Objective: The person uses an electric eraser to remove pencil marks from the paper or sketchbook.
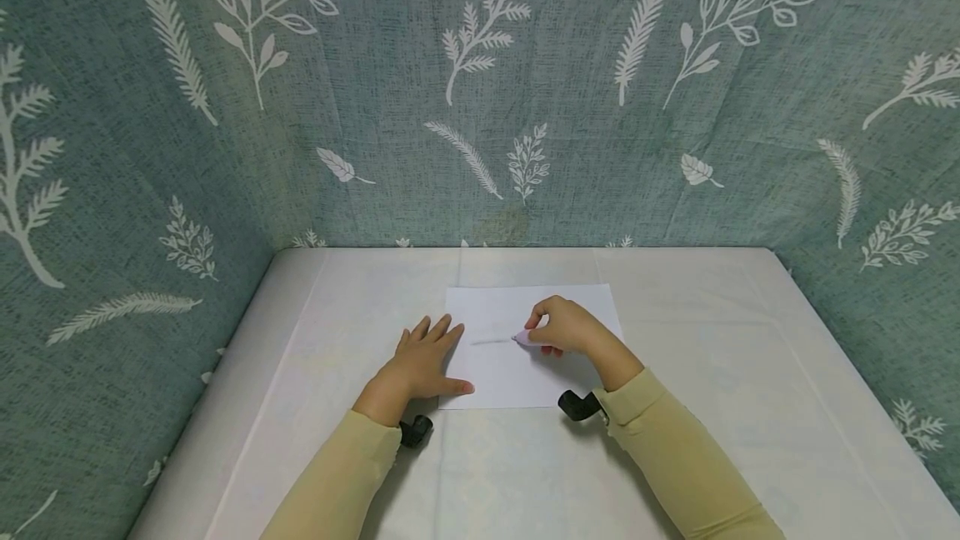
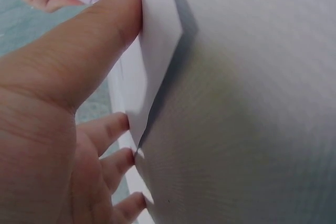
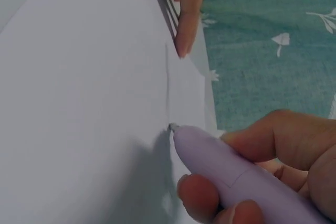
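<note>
A sheet of white paper (image 1: 495, 382) lies on the table, with a thin grey line (image 1: 489, 342) across its left half. My right hand (image 1: 570, 326) pinches a thick lavender pen (image 3: 220, 163) between thumb and fingers. The pen's narrow grey tip touches the paper at the right end of the line. My left hand (image 1: 422, 361) rests flat with spread fingers over the paper's left edge. Its thumb (image 2: 105, 30) lies on the sheet near the lower left corner, where the paper's edge lifts slightly.
A white cloth covers the table (image 1: 712, 357). Blue-green fabric (image 1: 570, 132) with white leaf patterns hangs behind it and at both sides. Black wrist mounts (image 1: 577, 405) sit under both sleeves, close above the tabletop.
</note>
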A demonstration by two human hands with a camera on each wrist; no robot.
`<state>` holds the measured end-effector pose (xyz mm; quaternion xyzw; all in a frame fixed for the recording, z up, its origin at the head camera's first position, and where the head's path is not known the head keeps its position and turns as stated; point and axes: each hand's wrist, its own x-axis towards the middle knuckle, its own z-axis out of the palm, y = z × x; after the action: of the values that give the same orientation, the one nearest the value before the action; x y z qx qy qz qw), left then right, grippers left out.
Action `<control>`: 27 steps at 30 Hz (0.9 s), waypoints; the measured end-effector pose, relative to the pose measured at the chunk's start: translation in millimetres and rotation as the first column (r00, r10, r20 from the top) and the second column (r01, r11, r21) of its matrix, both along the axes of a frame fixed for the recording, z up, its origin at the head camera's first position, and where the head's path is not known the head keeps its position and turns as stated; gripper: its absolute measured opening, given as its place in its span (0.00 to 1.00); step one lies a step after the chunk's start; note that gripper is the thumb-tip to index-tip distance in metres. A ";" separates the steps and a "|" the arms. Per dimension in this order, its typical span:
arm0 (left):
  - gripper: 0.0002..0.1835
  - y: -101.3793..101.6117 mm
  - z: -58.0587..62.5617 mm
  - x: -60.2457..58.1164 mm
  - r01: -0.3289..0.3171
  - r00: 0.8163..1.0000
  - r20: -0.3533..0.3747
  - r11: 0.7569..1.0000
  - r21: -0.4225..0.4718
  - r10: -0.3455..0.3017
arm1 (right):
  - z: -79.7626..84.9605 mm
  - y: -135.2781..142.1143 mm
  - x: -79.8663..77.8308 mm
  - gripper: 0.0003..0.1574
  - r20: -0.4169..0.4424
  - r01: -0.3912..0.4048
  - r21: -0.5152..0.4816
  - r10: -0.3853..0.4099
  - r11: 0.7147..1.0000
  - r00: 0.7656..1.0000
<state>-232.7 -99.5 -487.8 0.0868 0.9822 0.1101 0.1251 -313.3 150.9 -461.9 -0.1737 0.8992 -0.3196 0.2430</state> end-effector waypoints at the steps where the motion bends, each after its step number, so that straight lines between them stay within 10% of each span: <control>1: 0.56 0.1 0.1 0.1 0.000 1.000 0.000 1.000 0.000 0.000 | -0.2 -0.1 -0.4 0.05 -0.002 0.005 0.000 -0.005 1.000 1.000; 27: 0.56 1.4 4.1 0.8 -0.002 1.000 0.014 1.000 0.001 0.002 | -0.1 -2.7 -1.2 0.05 0.029 -0.003 -0.016 0.004 1.000 1.000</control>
<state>-231.9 -98.2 -483.8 0.0850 0.9813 0.1114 0.1318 -314.5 148.2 -462.0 -0.1726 0.8928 -0.3286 0.2552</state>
